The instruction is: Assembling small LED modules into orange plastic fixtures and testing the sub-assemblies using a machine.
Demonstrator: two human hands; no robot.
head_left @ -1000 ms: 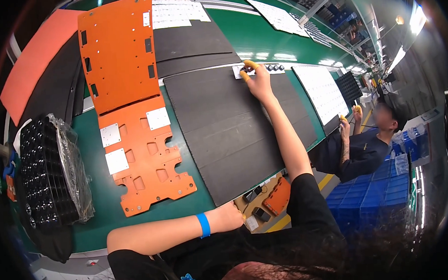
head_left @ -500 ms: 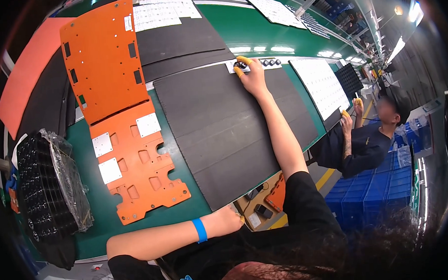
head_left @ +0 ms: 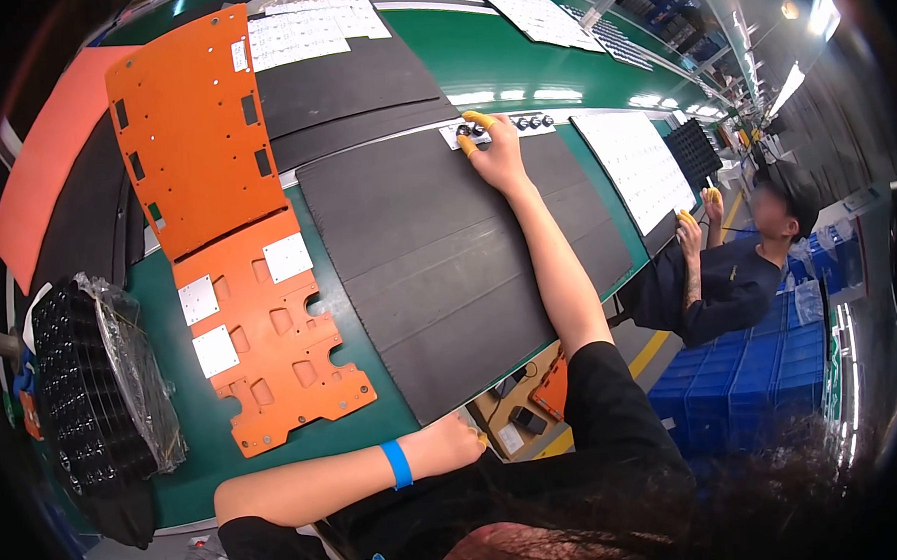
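My right hand (head_left: pixel 499 158), with yellow covers on thumb and forefinger, reaches over the far edge of a dark grey foam mat (head_left: pixel 418 261). Thumb and forefinger close round one of the black round parts (head_left: pixel 464 130) set in a row on a narrow white strip (head_left: pixel 449 135). The palm hides the middle of that row. My left hand (head_left: pixel 451 444), below a blue wristband, is curled at the mat's near edge. A yellow cover shows on one of its fingers; whatever it may hold is hidden.
Left of the mat lie orange panels (head_left: pixel 192 141) bearing white square plates (head_left: pixel 287 257). Black trays in clear wrap (head_left: pixel 88 386) stand at far left. To the right are a white sheet (head_left: pixel 634 167), a co-worker (head_left: pixel 729 278) and blue bins (head_left: pixel 733 368).
The whole view has shifted slightly left. My right hand stays at the same part of the strip, and my left hand keeps its curled pose.
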